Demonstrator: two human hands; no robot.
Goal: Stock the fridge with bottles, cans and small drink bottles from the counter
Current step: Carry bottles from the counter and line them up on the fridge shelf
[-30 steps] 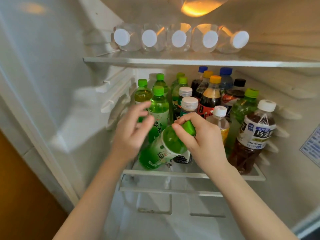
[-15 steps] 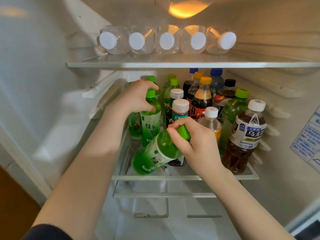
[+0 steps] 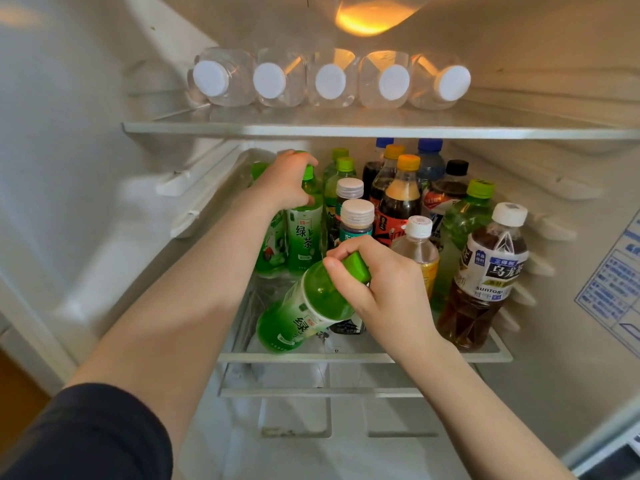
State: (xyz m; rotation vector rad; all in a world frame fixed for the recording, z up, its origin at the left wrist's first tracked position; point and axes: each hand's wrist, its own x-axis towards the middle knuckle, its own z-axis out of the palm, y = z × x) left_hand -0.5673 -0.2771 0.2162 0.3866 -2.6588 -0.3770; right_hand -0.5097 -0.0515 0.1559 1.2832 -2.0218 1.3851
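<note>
Upper shelf [image 3: 346, 130], top of frame: five clear bottles [image 3: 221, 81] lying on their sides, white caps outward. Lower shelf [image 3: 346, 357], centre and right of frame: six green-capped bottles [image 3: 304, 233]; two orange-capped bottles [image 3: 401, 192]; two blue-capped bottles [image 3: 431, 157]; one black-capped bottle [image 3: 450, 188]; two small bottles with ribbed pale caps [image 3: 356, 220]; one white-capped bottle of yellow drink [image 3: 419, 247]; one white-capped bottle of brown tea [image 3: 488, 271]. Glass shelves counted: two. Hands: two, left hand [image 3: 287, 181] and right hand [image 3: 381, 282].
</note>
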